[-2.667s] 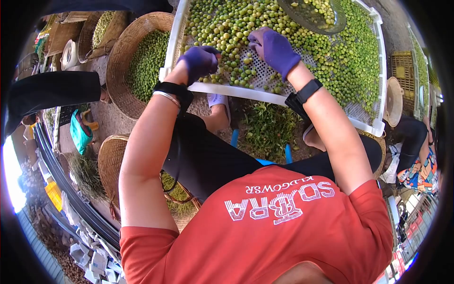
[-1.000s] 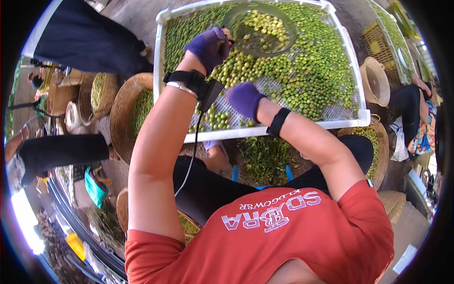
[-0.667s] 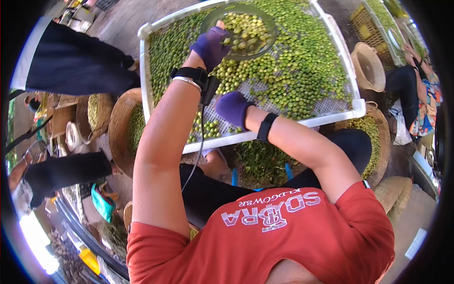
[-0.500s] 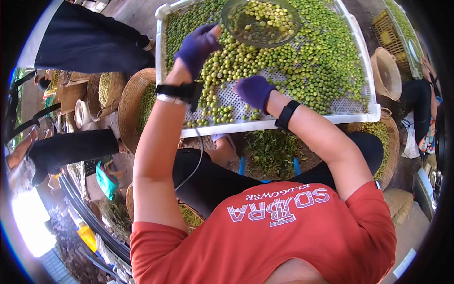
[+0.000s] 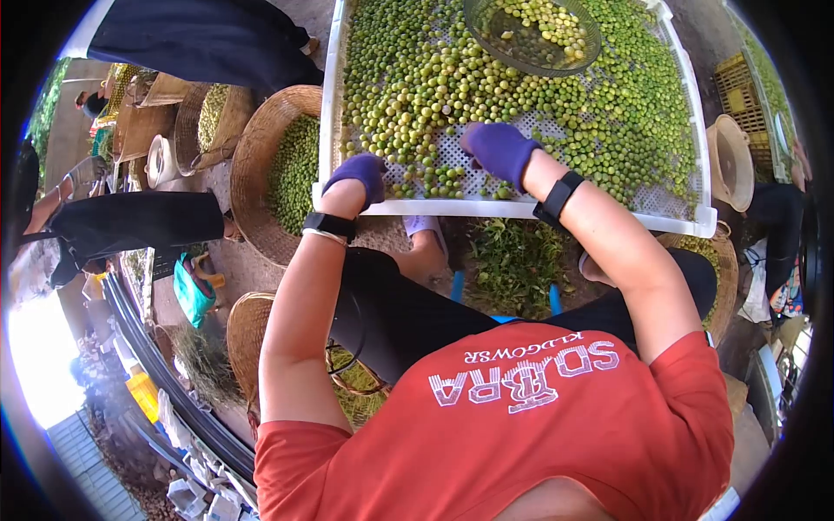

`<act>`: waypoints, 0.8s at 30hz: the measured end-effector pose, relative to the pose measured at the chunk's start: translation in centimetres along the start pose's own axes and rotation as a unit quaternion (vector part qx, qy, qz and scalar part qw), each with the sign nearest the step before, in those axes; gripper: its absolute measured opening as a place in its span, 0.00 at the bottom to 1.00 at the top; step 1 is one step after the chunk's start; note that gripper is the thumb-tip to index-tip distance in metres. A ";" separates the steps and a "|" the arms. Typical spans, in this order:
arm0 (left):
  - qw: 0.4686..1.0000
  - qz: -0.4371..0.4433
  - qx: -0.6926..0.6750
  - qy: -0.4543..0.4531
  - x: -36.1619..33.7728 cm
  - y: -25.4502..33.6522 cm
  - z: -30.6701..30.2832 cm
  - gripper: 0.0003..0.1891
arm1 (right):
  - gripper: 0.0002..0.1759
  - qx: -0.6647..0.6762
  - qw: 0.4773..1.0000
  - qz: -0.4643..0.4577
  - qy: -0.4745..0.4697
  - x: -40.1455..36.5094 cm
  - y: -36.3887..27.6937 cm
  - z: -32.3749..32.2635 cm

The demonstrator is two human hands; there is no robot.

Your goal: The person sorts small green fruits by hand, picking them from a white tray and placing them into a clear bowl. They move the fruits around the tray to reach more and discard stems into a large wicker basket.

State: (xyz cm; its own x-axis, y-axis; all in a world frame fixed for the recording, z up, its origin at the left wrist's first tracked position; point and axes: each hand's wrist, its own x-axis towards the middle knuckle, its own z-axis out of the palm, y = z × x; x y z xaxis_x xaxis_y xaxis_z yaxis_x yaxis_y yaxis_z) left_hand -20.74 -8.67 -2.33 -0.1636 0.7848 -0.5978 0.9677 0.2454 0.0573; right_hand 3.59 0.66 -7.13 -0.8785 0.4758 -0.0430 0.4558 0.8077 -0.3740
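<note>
A white perforated tray (image 5: 512, 208) holds many small round green and yellowish fruits (image 5: 408, 95). At its near left corner is my left hand (image 5: 358, 178) in a purple glove, bent over the front rim beside some fruits; its fingers are curled. My right hand (image 5: 504, 154), also gloved, reaches over a bare patch of the mesh, fingers curled down at the edge of the fruit layer. Whether either hand holds a fruit is hidden. A see-through bowl (image 5: 534, 65) with paler yellow fruits stands on the fruits at the far side.
A wicker basket (image 5: 248, 187) of green fruits stands left of the tray, and another basket (image 5: 725, 282) is at the right. A pale bucket (image 5: 730, 161) and a yellow crate (image 5: 738, 91) stand farther right. Dark-clothed people (image 5: 187, 39) are at the left.
My left hand has come back from beside the bowl to the tray's near left rim. My right hand stays over the bare mesh. The view has shifted, moving the tray up and right.
</note>
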 end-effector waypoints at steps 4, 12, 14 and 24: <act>0.995 0.020 0.076 -0.054 1.2 -0.1 1.3 0.17 | 0.08 -0.094 0.995 0.016 0.008 -0.4 -0.1 0.9; 0.993 0.003 0.101 -0.057 0.8 1.4 1.4 0.21 | 0.07 -0.147 0.987 -0.050 0.029 0.5 -3.2 1.1; 0.994 0.009 0.102 -0.032 0.4 1.8 1.3 0.21 | 0.07 -0.121 0.992 -0.041 0.017 0.7 -3.3 3.0; 0.992 0.084 -0.032 0.093 1.0 1.1 2.9 0.13 | 0.08 0.164 0.970 0.151 0.098 0.1 4.0 -6.1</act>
State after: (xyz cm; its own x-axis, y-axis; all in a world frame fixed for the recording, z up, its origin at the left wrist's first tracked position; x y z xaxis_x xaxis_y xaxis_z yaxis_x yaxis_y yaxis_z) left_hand -19.26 -9.28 -5.22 -0.0389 0.9074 -0.4185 0.9712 0.1329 0.1980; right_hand 6.17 6.04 -2.95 -0.6532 0.7565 -0.0315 0.5901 0.4826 -0.6472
